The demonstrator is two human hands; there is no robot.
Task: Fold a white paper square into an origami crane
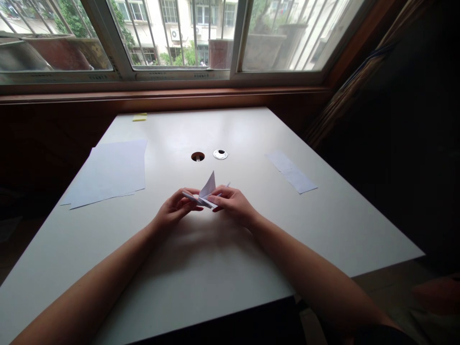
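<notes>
A small piece of folded white paper [208, 186] is held between my two hands over the middle of the table, with one pointed flap standing up. My left hand [179, 205] pinches its left side, fingers bent round a narrow folded edge. On the other side, my right hand [234, 202] grips the paper between thumb and fingers, and a thin tip pokes out beyond them. Parts of the folds are hidden behind the fingers.
Several white sheets [115, 172] lie at the left of the white table [223, 268], and a paper strip [293, 171] lies at the right. Behind my hands are a round hole [197, 156] and its ring-shaped cover [220, 155]. A yellow slip [140, 117] sits by the far edge.
</notes>
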